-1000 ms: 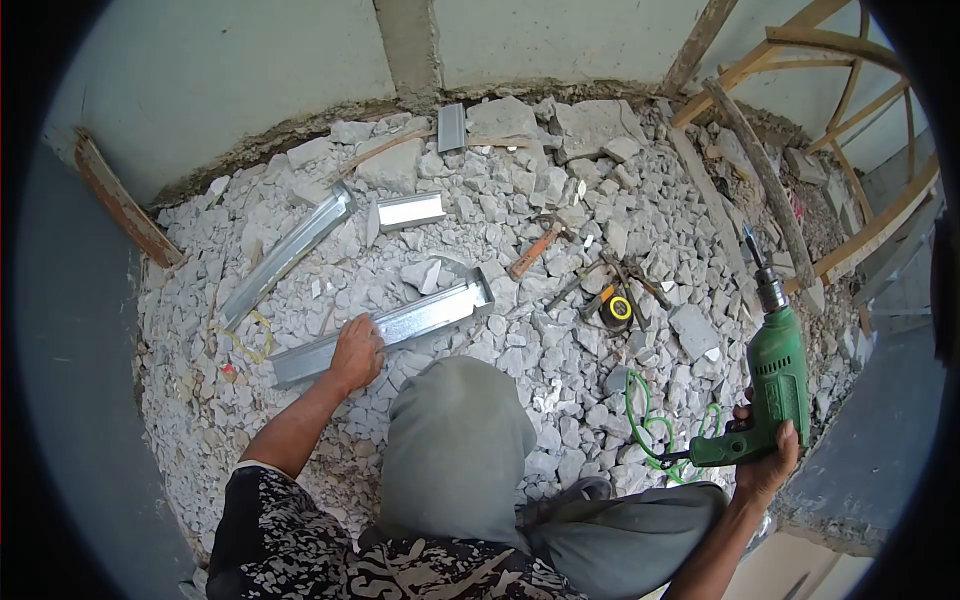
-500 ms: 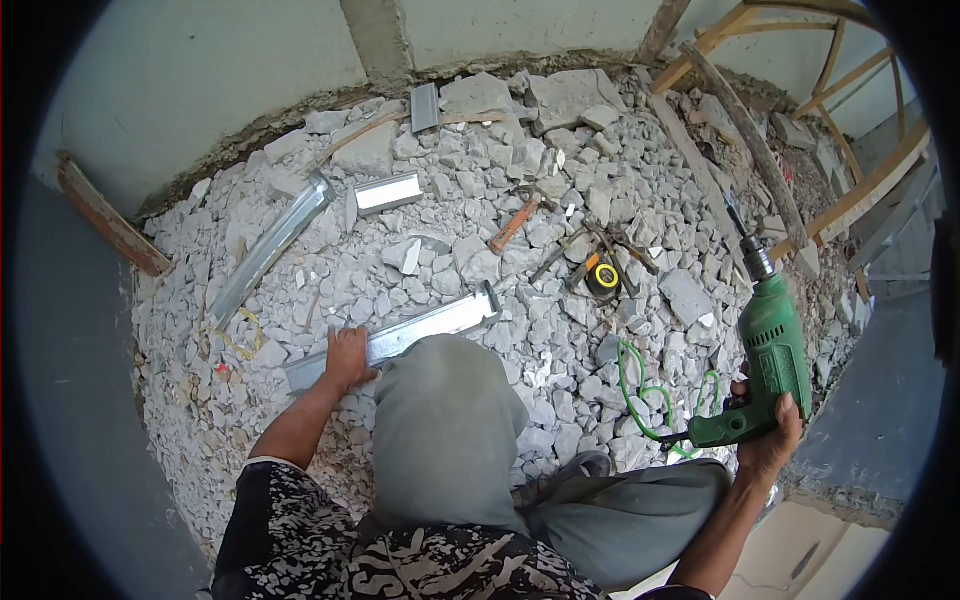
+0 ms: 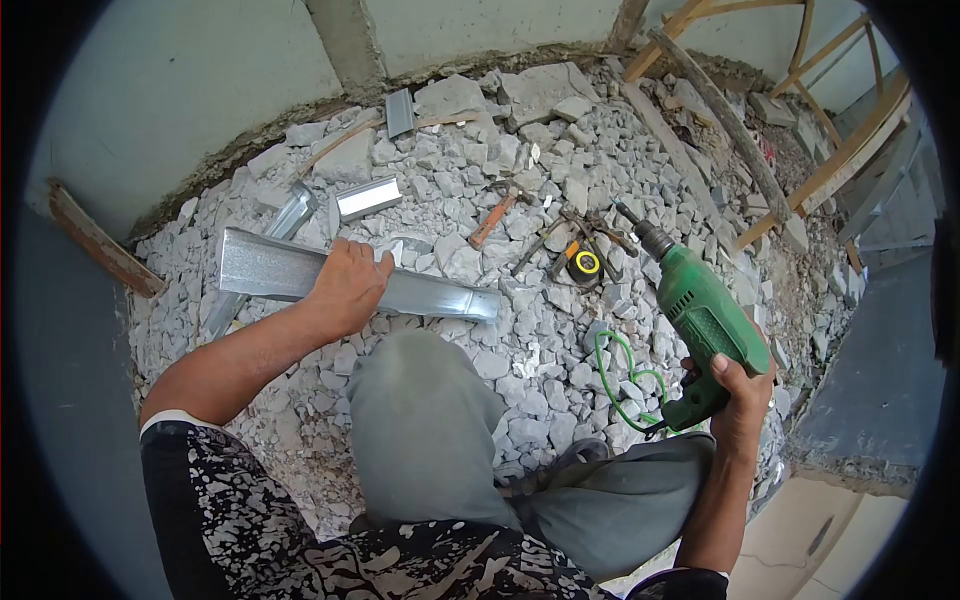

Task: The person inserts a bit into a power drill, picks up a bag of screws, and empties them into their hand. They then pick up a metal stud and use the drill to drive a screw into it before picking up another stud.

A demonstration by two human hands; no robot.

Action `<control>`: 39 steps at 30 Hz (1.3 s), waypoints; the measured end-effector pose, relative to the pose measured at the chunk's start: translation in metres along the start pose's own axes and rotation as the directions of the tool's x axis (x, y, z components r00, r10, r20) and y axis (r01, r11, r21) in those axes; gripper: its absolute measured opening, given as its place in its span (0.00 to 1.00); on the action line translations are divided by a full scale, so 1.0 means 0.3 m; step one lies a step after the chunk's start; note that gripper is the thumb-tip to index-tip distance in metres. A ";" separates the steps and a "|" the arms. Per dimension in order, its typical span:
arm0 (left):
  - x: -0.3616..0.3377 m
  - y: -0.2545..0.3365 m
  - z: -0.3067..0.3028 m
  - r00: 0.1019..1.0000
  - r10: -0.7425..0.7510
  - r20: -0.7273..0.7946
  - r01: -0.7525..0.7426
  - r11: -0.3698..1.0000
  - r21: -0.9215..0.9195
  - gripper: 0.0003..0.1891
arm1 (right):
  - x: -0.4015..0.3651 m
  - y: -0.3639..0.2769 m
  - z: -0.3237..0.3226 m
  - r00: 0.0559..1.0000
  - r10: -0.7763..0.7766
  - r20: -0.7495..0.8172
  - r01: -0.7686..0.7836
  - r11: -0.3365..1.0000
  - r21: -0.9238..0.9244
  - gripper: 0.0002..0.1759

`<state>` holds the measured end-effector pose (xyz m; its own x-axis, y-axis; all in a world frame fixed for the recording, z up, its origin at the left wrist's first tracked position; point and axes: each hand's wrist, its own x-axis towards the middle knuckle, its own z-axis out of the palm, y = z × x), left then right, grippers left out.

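My left hand (image 3: 350,287) is closed around the middle of a galvanized metal channel (image 3: 265,265), which hangs slantwise in front of my raised knee. The channel's wide end points left, and its other end reaches right past the knee. My right hand (image 3: 738,388) grips the handle of a green electric drill (image 3: 705,310), whose chuck and bit point up and left over the rubble. A green cord (image 3: 605,375) lies below the drill. Near the drill bit sit a black and yellow tape measure (image 3: 584,264) and a few hand tools. A hammer (image 3: 493,217) with an orange handle lies left of them.
Broken concrete rubble (image 3: 540,400) covers the ground. A short metal channel piece (image 3: 368,198), another long channel (image 3: 290,215) and a flat metal piece (image 3: 400,113) lie toward the wall. A wooden frame (image 3: 850,170) leans at the right, and a board (image 3: 105,240) at the left.
My left hand has lifted the metal channel off the rubble, raising its left end. The drill has swung left, its bit now nearer the tape measure. The view has shifted slightly.
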<state>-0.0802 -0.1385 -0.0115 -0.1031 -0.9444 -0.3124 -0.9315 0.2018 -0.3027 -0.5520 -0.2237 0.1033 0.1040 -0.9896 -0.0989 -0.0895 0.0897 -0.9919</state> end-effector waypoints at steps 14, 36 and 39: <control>-0.082 -0.111 -0.344 0.963 0.000 0.270 -0.050 0.983 0.179 0.39 | -0.002 0.024 -0.032 0.997 -0.020 0.076 0.027 0.995 -0.097 0.48; -0.076 -0.196 -0.408 0.947 -0.030 0.321 -0.056 0.965 0.255 0.43 | -0.013 0.015 -0.121 0.998 -0.013 0.065 0.015 1.000 -0.022 0.43; -0.069 -0.156 -0.523 0.933 -0.018 0.360 -0.099 0.947 0.305 0.41 | -0.014 0.009 -0.103 0.998 -0.011 0.064 0.012 1.000 -0.014 0.43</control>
<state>-0.0894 -0.1693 0.1504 0.0462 -0.7910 -0.6101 -0.7657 0.3642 -0.5302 -0.5834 -0.2229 0.1037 0.1685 -0.9814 -0.0924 -0.1018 0.0759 -0.9919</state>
